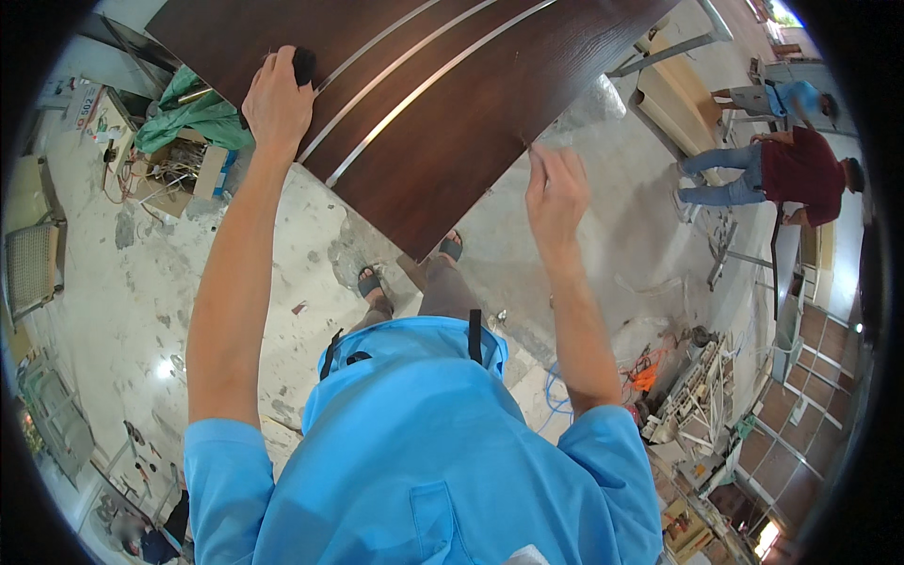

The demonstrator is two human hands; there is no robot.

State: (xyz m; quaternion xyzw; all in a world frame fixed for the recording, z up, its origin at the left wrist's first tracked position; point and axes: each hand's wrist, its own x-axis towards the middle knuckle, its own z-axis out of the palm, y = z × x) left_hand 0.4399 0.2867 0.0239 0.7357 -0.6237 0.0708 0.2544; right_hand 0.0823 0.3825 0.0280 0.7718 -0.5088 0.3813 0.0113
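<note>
A dark brown wood-grain panel [452,122] with several thin bright metal strips [414,99] running across it lies in front of me. On its left side, my left hand [280,108] is closed around a small black rounded object [303,66], whose exact kind I cannot tell. At the panel's right edge my right hand [557,188] is pinched, thumb against fingers. A thin dark tip seems to stick out of that pinch toward the panel, too small to name.
A cardboard box [179,179] of scrap stands at left under green sheeting [202,118]. Two people [805,174] are at the right, near metal stands. Piled offcuts [697,391], an orange item [645,377] and a blue cord [557,391] lie at lower right.
</note>
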